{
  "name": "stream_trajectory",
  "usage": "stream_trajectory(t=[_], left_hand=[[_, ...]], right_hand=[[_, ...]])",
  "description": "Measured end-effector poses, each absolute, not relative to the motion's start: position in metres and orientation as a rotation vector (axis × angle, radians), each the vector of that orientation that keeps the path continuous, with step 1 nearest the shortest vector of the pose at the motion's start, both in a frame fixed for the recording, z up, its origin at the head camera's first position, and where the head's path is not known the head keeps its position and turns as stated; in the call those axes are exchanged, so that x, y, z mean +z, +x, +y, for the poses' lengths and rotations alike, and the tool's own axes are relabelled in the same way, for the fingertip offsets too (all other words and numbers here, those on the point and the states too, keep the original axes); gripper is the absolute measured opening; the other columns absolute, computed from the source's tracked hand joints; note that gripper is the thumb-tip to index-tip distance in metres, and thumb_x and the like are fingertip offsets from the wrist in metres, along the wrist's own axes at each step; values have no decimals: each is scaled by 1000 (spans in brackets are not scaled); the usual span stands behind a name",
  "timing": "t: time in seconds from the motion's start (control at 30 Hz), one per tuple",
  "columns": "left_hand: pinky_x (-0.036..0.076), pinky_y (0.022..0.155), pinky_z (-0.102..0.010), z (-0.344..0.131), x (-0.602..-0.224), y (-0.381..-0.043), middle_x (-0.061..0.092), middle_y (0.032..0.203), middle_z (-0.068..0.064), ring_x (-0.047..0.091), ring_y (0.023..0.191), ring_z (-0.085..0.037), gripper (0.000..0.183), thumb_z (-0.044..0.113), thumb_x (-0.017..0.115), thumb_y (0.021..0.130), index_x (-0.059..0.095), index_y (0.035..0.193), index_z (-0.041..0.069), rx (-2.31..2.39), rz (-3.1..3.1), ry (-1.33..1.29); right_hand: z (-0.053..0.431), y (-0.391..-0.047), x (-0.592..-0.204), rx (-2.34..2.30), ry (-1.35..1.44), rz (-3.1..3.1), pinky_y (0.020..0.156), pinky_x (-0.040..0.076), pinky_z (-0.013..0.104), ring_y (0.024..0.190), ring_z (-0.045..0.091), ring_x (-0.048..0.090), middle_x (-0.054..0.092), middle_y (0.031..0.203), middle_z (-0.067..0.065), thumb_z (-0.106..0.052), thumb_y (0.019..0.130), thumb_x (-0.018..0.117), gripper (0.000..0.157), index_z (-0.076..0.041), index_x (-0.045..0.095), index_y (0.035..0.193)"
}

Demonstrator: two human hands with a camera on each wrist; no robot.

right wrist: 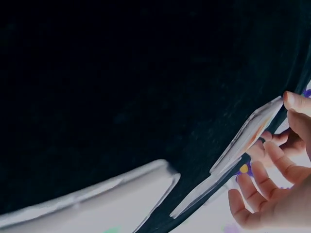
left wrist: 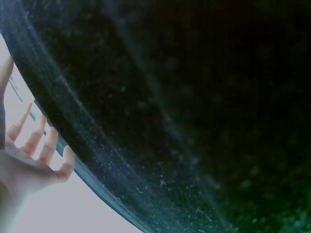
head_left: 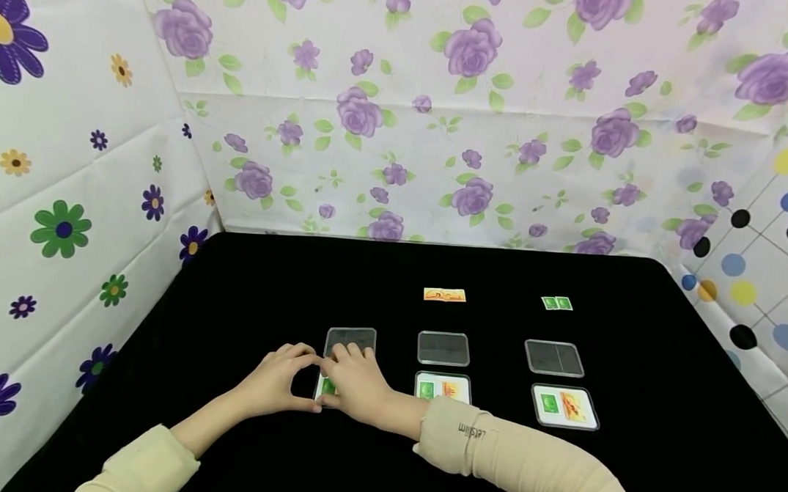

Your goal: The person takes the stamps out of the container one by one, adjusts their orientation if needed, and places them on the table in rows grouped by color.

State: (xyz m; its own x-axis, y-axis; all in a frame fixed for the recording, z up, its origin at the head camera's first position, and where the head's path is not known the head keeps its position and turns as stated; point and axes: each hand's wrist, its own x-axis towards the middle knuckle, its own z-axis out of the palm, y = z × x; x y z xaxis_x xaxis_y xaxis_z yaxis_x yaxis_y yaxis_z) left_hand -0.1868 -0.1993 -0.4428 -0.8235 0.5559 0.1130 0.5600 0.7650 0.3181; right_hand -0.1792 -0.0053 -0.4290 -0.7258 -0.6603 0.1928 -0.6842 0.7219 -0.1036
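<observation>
In the head view, both hands meet at the leftmost card holder (head_left: 328, 388), a flat white-backed holder with a green stamp showing. My left hand (head_left: 276, 382) spans its left edge, index finger near the far corner and thumb near the close one. Over its right part lies my right hand (head_left: 360, 386), which hides much of it. In the right wrist view the right thumb touches a corner of the holder (right wrist: 250, 136), whose face shows an orange patch; the other fingers are spread and loosely bent. The left wrist view shows relaxed fingers (left wrist: 48, 145) apart from each other.
Two filled holders, a middle one (head_left: 442, 386) and a right one (head_left: 564, 406), lie on the black tabletop (head_left: 267, 284). Behind the row are clear covers (head_left: 444, 349) (head_left: 554, 358) (head_left: 353, 337). Farther back lie orange stamps (head_left: 445, 295) and green stamps (head_left: 556, 303). Floral cloth (head_left: 399, 129) hangs behind.
</observation>
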Motion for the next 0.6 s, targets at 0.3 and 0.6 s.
stream_trajectory(t=[0.3,0.6], left_hand=[[44,87,-57,-199,-441,-186,60,116,-3,54,108,-28,63,45,83,62,63,114,16,-543,-2960,-898],[43,86,-58,-198,-441,-186,59,116,-3,54,108,-29,62,46,82,63,63,115,17,-565,-2967,-902]], right_hand=[[-7,-183,-434,244,1043,-2832,75,43,29,91,13,53,59,100,-2,-43,80,72,40,-16,66,109],[-6,-188,-431,350,994,-2913,80,46,35,87,12,53,60,96,-3,-39,79,74,31,-17,67,99]])
